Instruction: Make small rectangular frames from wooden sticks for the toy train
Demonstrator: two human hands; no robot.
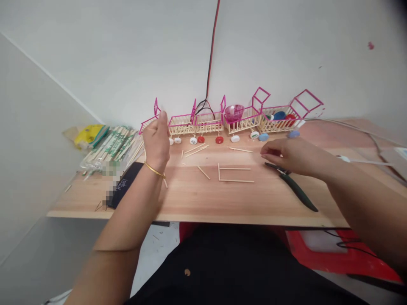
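My left hand [156, 142] is raised at the left, in front of the row of stick carts. Its fingers are curled in and the thumb points up; anything inside the grip is hidden. Over the right of the table, my right hand [282, 153] has its fingertips pressed together. What they pinch, if anything, is too small to make out. Beneath that hand lies a pair of pliers [297, 191] with dark green handles, jaws partly covered. Between my hands, thin wooden sticks [235, 169] form a three-sided frame on the tabletop, with several loose sticks [203, 172] around it.
Small carts [208, 123] of sticks, pink-edged with bottle-cap wheels, line the wall. One holds a pink cup [234, 113]. At left are bagged chopsticks [111, 146], a yellow packet [90, 135] and a dark phone-like slab [125, 184]. A cable [213, 46] hangs behind.
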